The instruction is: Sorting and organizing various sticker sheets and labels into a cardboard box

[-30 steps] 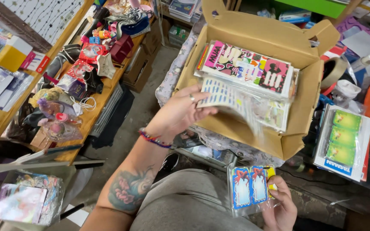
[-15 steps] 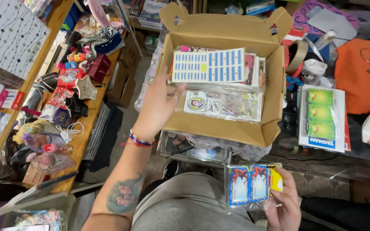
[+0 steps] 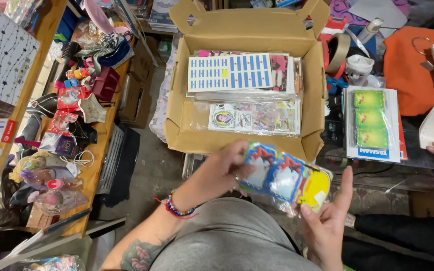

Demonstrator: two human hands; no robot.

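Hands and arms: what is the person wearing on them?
The left arm is bare, with no sleeve. A red and blue beaded bracelet sits at its wrist, a ring shows on a finger of the left hand, and a pink and teal tattoo marks the forearm. The right hand shows nothing worn.
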